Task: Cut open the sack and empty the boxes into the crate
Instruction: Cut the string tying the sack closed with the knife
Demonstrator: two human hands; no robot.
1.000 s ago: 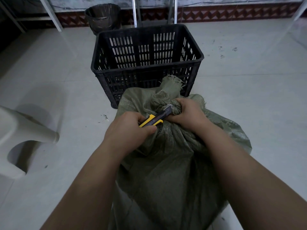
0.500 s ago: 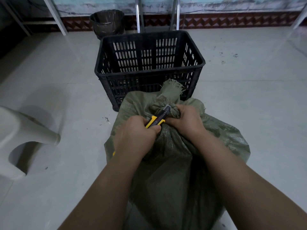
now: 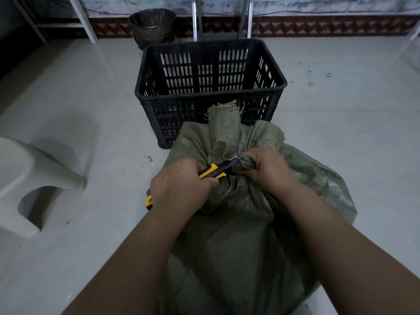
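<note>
Fingers (image 3: 205, 181) fisted round knife (image 3: 218, 170), sack (image 3: 238, 223) pinched

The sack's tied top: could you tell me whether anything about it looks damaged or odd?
The sack has a frayed top edge, with loose strands sticking out above the bunched neck. Otherwise nothing stands out.

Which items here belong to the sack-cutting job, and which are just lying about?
In the job: sack, knife in the left hand, right hand gripping the sack's neck, crate.

Lying about: bucket, white stool, metal legs.
</note>
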